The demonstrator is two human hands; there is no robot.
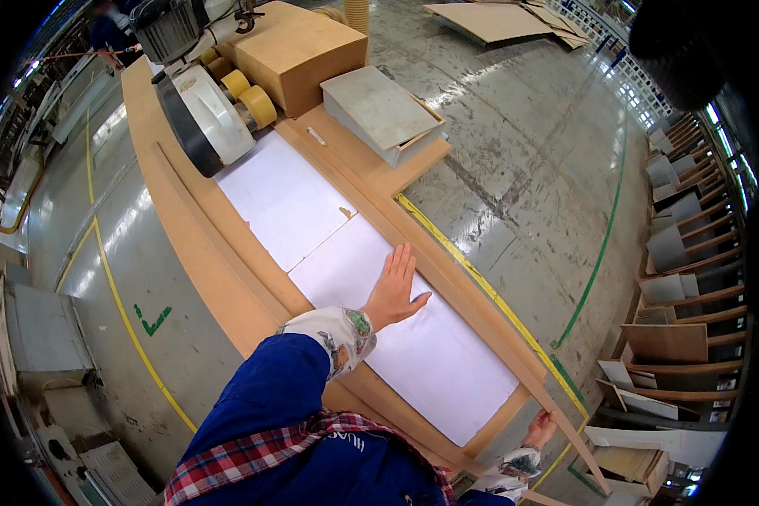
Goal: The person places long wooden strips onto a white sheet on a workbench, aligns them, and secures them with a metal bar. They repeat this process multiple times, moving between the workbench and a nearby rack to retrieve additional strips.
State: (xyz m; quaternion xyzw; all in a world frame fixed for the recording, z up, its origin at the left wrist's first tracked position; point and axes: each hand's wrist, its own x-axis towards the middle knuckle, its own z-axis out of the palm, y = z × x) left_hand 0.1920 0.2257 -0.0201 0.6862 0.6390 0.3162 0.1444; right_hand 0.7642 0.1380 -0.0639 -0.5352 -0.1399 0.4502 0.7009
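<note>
White panel (430, 354), ctr to 5 o'clk, touched by L hand (393, 291), opened flat, nothing gripped; wood strip (580, 452) touched at 5 o'clk by half-curled R hand (539, 428), grip can't be told

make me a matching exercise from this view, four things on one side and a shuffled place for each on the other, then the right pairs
Things
1. left hand
2. right hand
3. yellow rollers
4. grey-topped box

Places
a. at the edge of the wooden strip, lower right
b. beside the white machine housing
c. just right of the big brown block
d. palm down over a white panel

Right pairs: 1-d, 2-a, 3-b, 4-c
</note>
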